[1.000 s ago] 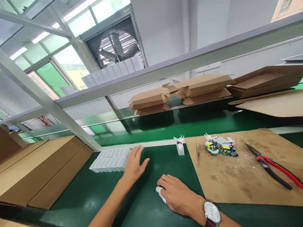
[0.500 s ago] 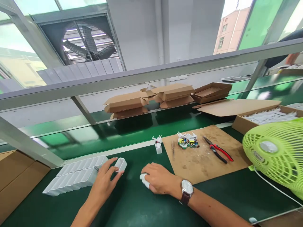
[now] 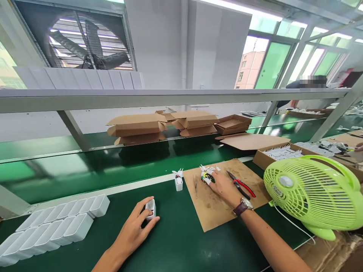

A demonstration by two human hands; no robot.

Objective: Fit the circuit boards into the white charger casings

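My left hand (image 3: 138,226) is closed round a small white plastic case (image 3: 153,206) that stands on the green bench, its thumb and forefinger at opposite ends. A finger reaches over the case's opening, where something small and dark shows inside. My right hand (image 3: 225,187), with white covers on its fingertips, is over the brown sheet, its fingers closed about a circuit board (image 3: 204,176) with white plug parts; the palm hides other boards there. Between the hands stands another white case (image 3: 178,185) with a pronged plug part and wires sticking out of the top.
Tweezers (image 3: 195,186) and red-and-black pliers (image 3: 241,185) lie on the brown sheet (image 3: 208,219). Rows of white cases (image 3: 51,230) stand at left. A green fan (image 3: 312,192) is at right, before a carton (image 3: 262,158) of white parts. Folded cartons (image 3: 137,126) sit behind.
My right hand has moved from the bench onto the boards on the brown sheet. My left hand stays at its case, a finger now over the opening. The view has swung right and levelled.
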